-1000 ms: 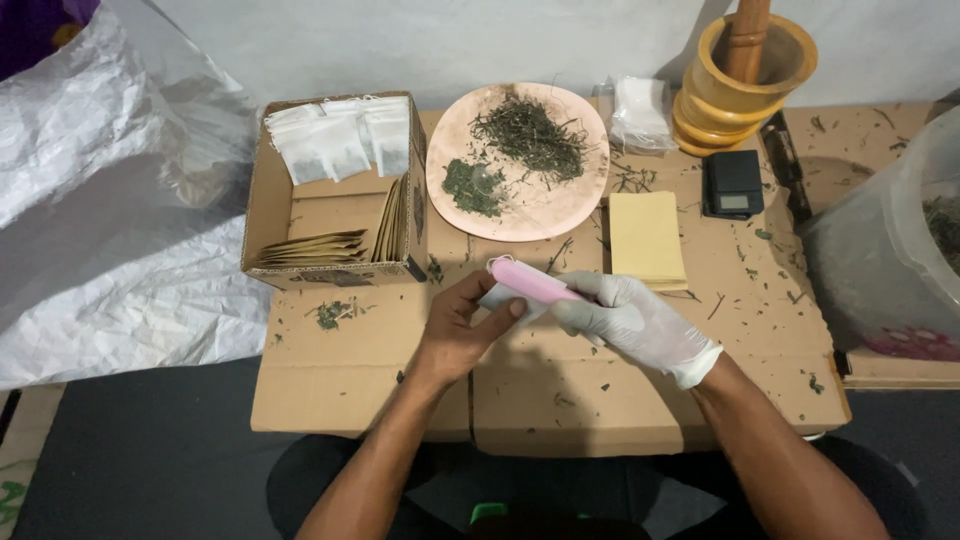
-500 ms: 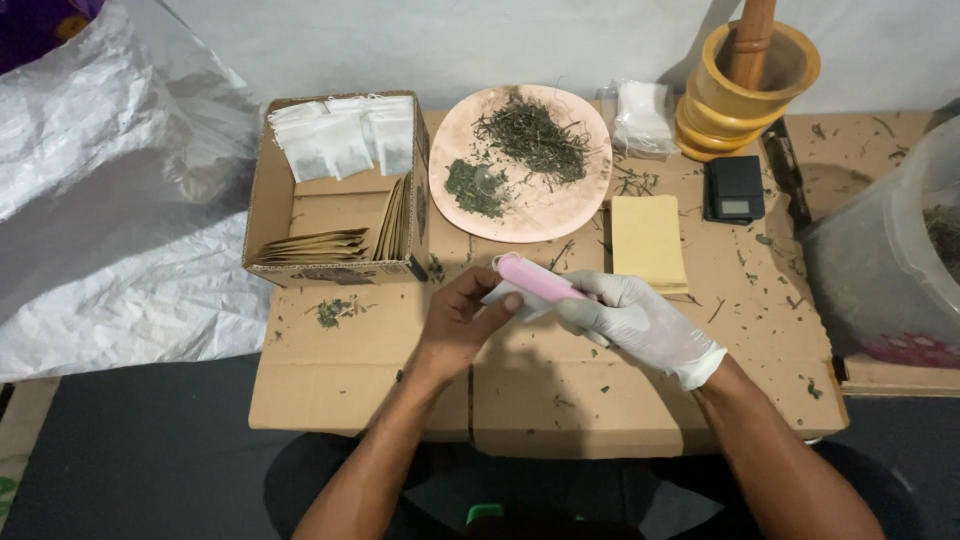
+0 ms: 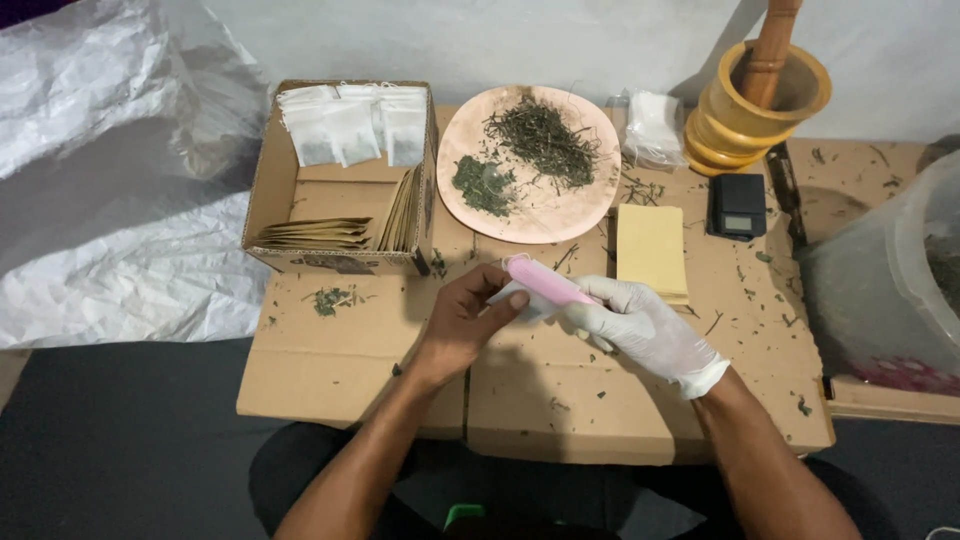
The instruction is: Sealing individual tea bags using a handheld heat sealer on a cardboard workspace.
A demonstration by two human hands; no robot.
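Holding a slim pink tool (image 3: 545, 281) across a small white sachet (image 3: 512, 297), both hands meet over the flattened cardboard work surface (image 3: 350, 370), just in front of the round pinkish plate (image 3: 530, 215). Right hand (image 3: 640, 325), in a white glove, is closed around the tool's near end. Left hand (image 3: 462, 322), bare, pinches the sachet from below, thumb on top, fingers curled under. What the tool is cannot be made out; its far tip sits over the sachet's edge.

Risks as judged from here:
- Sachet looks thin and limp — a loose pinch could let it slide out from under the tool, and any dried herb inside would spill onto cardboard already littered with bits.
- Bare fingertips sit right beside the tool's working end; a slip could catch them.
- Plate of dried green herb (image 3: 540, 140) lies just beyond the hands — a forward jerk of the tool could knock its rim.
- Open cardboard box (image 3: 265, 200) of white sachets and brown envelopes stands close on the left; an elbow swing could nudge it.
- Yellow pad (image 3: 650, 245) lies near the gloved hand, touching nothing.
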